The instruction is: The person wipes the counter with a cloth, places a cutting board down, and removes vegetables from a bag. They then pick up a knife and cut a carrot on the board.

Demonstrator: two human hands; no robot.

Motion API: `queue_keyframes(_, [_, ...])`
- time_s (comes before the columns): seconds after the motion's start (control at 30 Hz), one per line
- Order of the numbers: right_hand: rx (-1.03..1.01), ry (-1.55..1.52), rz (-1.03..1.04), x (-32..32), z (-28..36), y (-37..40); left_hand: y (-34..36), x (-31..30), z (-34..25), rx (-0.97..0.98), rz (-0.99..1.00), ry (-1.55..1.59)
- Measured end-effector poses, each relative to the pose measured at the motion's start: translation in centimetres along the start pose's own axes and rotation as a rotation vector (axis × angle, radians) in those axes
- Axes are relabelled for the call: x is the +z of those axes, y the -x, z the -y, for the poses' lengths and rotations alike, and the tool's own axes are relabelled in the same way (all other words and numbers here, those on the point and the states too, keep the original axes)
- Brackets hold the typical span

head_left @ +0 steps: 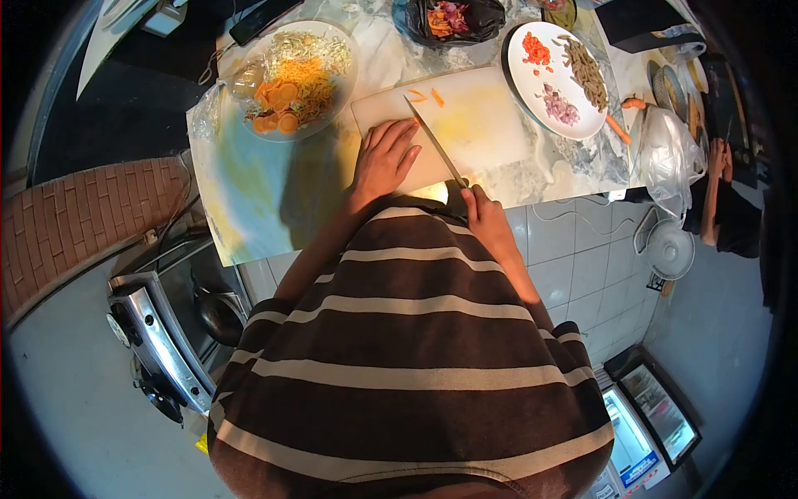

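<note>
My right hand is closed round the handle of a kitchen knife. Its blade slants up and left across the white cutting board. On the board's left part rests my left hand, fingers bent down beside the blade near its tip. A trace of orange shows at those fingertips, apparently a carrot piece mostly hidden beneath them. Just beyond the knife tip lie a few cut carrot strips. A yellowish stain marks the middle of the board.
Left of the board is a plate of shredded vegetables and carrot slices. To the right, an oval plate holds chopped piles. Behind are a black bag and a phone. Another person's hands show far right. A stove stands lower left.
</note>
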State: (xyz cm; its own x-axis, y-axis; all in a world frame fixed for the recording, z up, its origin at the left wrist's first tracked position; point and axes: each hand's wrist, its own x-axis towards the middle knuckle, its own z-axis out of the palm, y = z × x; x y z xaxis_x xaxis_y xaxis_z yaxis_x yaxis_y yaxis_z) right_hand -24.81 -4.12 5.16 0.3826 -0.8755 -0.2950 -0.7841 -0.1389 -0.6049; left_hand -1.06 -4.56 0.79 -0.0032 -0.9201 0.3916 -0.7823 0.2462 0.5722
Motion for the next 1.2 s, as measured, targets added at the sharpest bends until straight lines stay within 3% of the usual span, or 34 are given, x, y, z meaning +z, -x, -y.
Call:
queue_keyframes(0.2, [0.0,0.008,0.015,0.1,-0.1,0.0,0.0,0.1,0.2,0.03,-0.005,-0.032])
queue_keyframes(0.4, [0.037,0.051,0.039,0.2,-0.2,-0.2,-2.1,-0.8,0.1,-0.084,-0.073,0.128])
queue_keyframes(0.57, [0.022,0.08,0.041,0.2,-0.2,-0.2,-9.8,-2.8,-0.3,0.058,-0.257,0.106])
queue_keyframes(0.8, [0.073,0.092,0.069,0.3,-0.2,-0.3,-16.2,-1.1,-2.6,0.329,-0.125,0.116])
queue_keyframes(0.93, [0.078,0.102,0.043,0.3,-0.2,-0.2,-13.1,5.9,0.2,0.25,0.095,-0.045])
queue_keyframes(1.1, [0.096,0.057,0.046,0.1,-0.1,0.1,-12.7,5.1,0.0,0.232,0.076,0.038])
queue_keyframes(1.2, [0.087,0.01,0.051,0.4,-0.8,-0.1,-12.3,3.3,0.5,0.115,-0.193,0.258])
